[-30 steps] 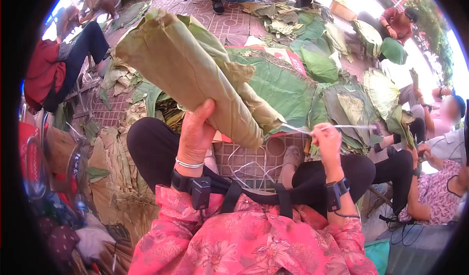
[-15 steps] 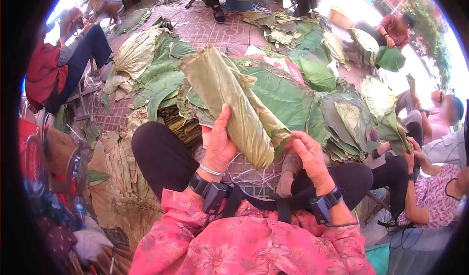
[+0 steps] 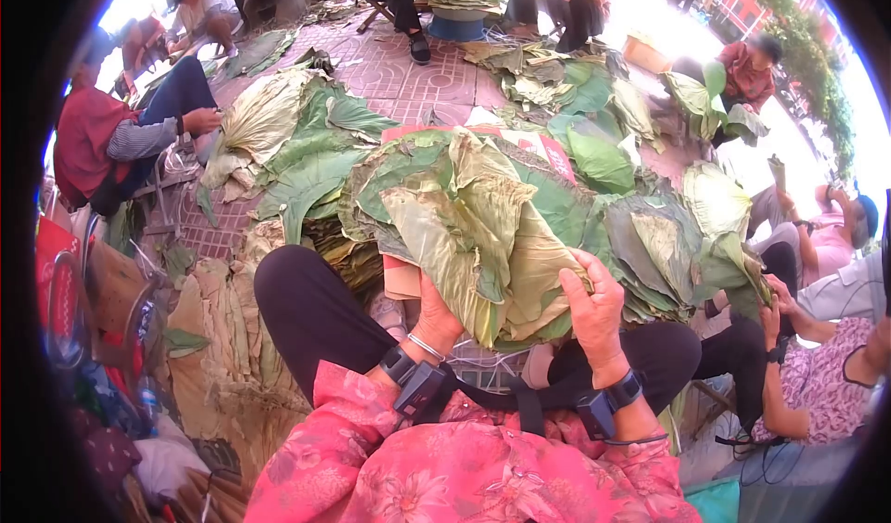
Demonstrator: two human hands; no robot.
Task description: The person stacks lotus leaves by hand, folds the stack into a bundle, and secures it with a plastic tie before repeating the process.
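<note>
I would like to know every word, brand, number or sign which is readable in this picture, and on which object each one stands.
No text can be read with certainty.
Red sheet beyond the held leaves: white marks, perhaps lettering, too small and blurred to read.
Red item near the left edge of the view: pale marks, too blurred to tell whether they are writing.
Held leaves: no writing seen.

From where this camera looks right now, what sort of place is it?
Probably an outdoor shared work area, perhaps a paved square: patterned paving underfoot, large leaves heaped across it, and several seated people, some with leaves in hand.
</note>
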